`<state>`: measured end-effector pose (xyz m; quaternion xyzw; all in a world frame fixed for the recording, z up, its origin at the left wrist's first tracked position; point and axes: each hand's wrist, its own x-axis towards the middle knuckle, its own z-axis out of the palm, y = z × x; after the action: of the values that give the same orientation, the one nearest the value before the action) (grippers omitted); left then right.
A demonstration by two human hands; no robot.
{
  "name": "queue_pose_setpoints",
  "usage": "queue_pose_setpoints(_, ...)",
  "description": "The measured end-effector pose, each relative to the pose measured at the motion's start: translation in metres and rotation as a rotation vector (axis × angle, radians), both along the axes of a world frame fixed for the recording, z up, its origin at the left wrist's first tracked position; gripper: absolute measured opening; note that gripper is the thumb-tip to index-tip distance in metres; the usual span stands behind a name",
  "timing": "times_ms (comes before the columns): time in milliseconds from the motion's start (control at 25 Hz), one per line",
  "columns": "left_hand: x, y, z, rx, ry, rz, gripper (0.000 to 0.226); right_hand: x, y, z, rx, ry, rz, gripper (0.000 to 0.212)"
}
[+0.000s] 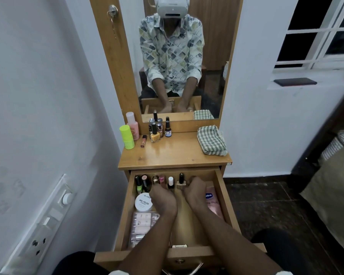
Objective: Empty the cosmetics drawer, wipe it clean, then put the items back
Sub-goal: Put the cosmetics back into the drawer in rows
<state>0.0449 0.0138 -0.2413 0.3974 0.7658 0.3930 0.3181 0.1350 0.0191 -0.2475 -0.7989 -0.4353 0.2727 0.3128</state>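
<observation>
Two hands are down in the open drawer [221, 187], so we judge that we are partway through emptying it. Our left hand [164, 198] reaches toward 12 o'clock over the row of nail polish bottles [170, 182] standing against the back wall. Our right hand [195, 192] is just beside it, nearer 1 o'clock. Both are curled knuckles-up with the fingers hidden, so we cannot tell whether either grip holds a bottle. Starting at the back row seems sensible, since small uprights topple easily. Also inside are a white jar [143, 202] at 9 o'clock and a pink tube [213, 203] at 3 o'clock. On the table [177, 155], a cluster of bottles [155, 135] stands grouped at 11 o'clock. That keeps the checked cloth [212, 140] at 1 o'clock free for wiping.
</observation>
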Motion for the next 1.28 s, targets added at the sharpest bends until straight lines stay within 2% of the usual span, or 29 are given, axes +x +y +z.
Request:
queue_pose_setpoints(320, -0.004, 0.018, -0.020, -0.040, -0.199, 0.055, 0.005, -0.002, 0.007, -0.008, 0.062, 0.099, -0.010, 0.018)
queue_pose_setpoints(400, -0.004, 0.022, -0.029, -0.049, -0.216, 0.043, 0.004, -0.003, 0.010, -0.011, 0.069, 0.073, -0.009, 0.014)
queue_pose_setpoints(600, -0.004, 0.044, -0.073, -0.078, -0.198, 0.012, 0.003, -0.008, 0.006, -0.006, 0.082, 0.064, 0.013, 0.025)
queue_pose_setpoints(720, -0.001, 0.015, -0.017, -0.077, -0.140, -0.021, 0.008, -0.005, 0.002, 0.003, 0.034, 0.043, 0.023, 0.010)
queue_pose_setpoints(800, 0.001, -0.002, 0.014, 0.031, -0.094, -0.044, 0.014, -0.003, -0.007, 0.016, 0.043, -0.003, 0.053, 0.009)
queue_pose_setpoints(960, -0.008, -0.004, 0.067, 0.302, -0.161, -0.023, 0.008, -0.006, -0.015, 0.058, 0.367, -0.020, 0.141, 0.010)
queue_pose_setpoints(1040, -0.016, 0.016, 0.077, 0.375, -0.129, -0.025, 0.007, -0.008, -0.005, 0.074, 0.508, -0.030, 0.184, 0.006)
queue_pose_setpoints(1120, -0.024, 0.044, 0.081, 0.378, -0.071, -0.037, 0.022, -0.006, 0.018, 0.084, 0.545, 0.003, 0.186, 0.012)
queue_pose_setpoints(1280, -0.024, 0.087, 0.086, 0.352, 0.100, -0.094, 0.043, -0.003, 0.071, 0.089, 0.425, 0.039, 0.169, 0.034)
